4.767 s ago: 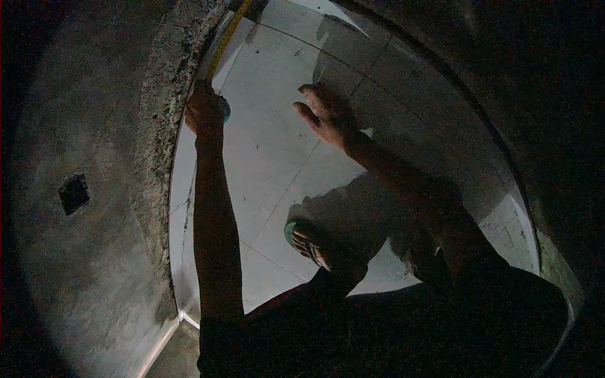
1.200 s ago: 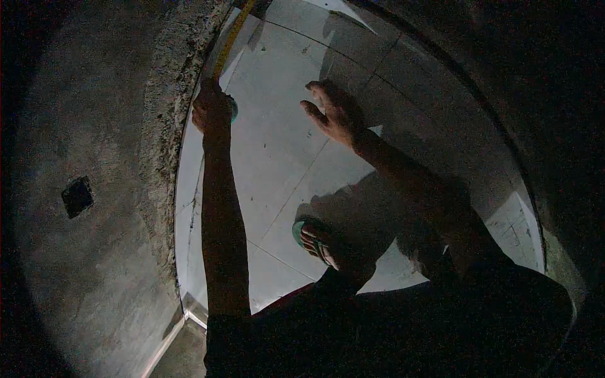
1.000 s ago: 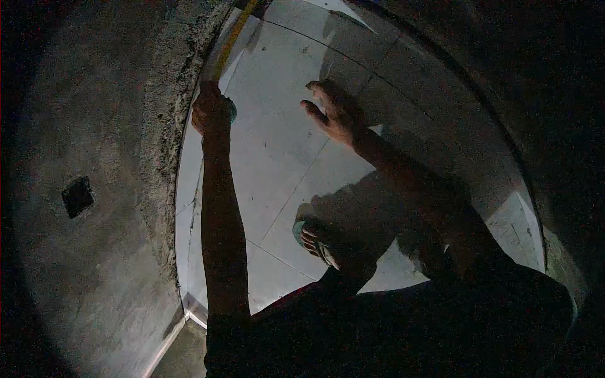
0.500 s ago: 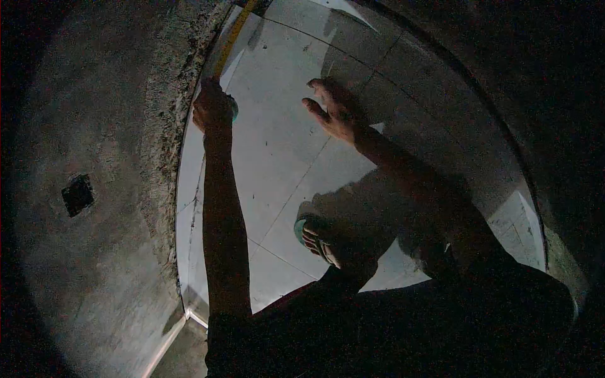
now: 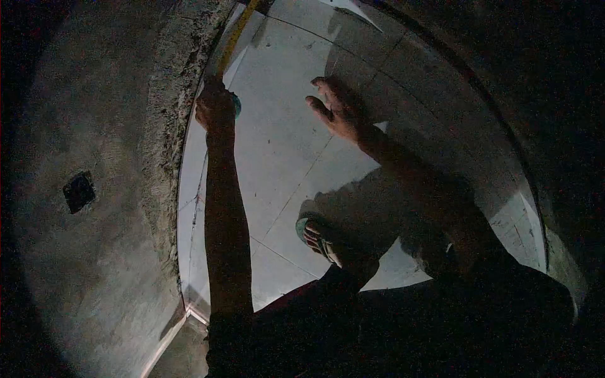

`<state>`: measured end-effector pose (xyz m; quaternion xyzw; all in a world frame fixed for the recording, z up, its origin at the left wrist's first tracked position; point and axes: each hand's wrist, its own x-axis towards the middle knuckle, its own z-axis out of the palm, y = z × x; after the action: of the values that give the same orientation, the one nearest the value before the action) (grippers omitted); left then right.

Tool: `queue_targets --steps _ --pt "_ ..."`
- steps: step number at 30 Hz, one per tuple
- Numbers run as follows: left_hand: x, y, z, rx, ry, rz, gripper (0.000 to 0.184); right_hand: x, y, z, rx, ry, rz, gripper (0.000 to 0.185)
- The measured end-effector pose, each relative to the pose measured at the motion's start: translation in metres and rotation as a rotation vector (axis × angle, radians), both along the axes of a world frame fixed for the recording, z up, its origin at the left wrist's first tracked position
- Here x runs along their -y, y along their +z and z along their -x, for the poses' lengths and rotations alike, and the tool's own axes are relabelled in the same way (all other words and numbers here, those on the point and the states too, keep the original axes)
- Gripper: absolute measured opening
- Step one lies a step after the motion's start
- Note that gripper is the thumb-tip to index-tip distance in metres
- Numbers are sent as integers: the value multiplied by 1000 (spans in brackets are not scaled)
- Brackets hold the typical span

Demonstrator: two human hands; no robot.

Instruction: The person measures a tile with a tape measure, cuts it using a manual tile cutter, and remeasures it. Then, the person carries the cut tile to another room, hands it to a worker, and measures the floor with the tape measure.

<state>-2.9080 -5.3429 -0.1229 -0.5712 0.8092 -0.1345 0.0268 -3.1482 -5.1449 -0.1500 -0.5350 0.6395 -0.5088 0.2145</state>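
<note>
By the tiled floor's (image 5: 277, 170) left edge, the left hand (image 5: 215, 112) is wrapped around a tape measure (image 5: 237, 105), seemingly to keep its yellow blade (image 5: 237, 36) alongside the wall (image 5: 120, 120). The right hand (image 5: 340, 108), spread and holding nothing, is well apart, perhaps for balance.
</note>
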Motion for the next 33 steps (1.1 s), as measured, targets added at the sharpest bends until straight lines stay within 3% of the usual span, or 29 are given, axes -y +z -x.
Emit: queue_targets --steps 2,3,5,10,13,16,20,26,29,31,33 --pt "2 -4 -2 -38 -84 104 33 -2 9 2 37 25 -77 45" --pt "-7 13 17 -105 11 58 27 -2 9 2 37 25 -78 45" --pt "-13 25 30 -171 105 11 31 -2 6 2 -2 19 -100 44" --pt "-10 17 19 -362 -104 54 32 1 -2 0 -28 -6 16 43" --pt "-13 24 25 -202 -41 23 28 1 0 1 -29 4 -4 42" --pt "-16 35 36 -200 65 -63 27 2 -3 1 -33 2 21 42" --pt "-16 31 33 -102 67 -38 33 -1 6 4 -35 30 -81 43" --pt "-2 6 9 -216 -75 58 30 -1 5 3 -13 28 -38 41" --pt "-4 8 7 -72 -81 70 29 0 -6 -3 9 -21 28 39" --pt "-17 41 42 -111 241 -181 34 1 -9 -1 -25 -16 31 39" --pt "-2 2 10 -42 152 -42 35 1 -6 1 -61 -11 36 40"
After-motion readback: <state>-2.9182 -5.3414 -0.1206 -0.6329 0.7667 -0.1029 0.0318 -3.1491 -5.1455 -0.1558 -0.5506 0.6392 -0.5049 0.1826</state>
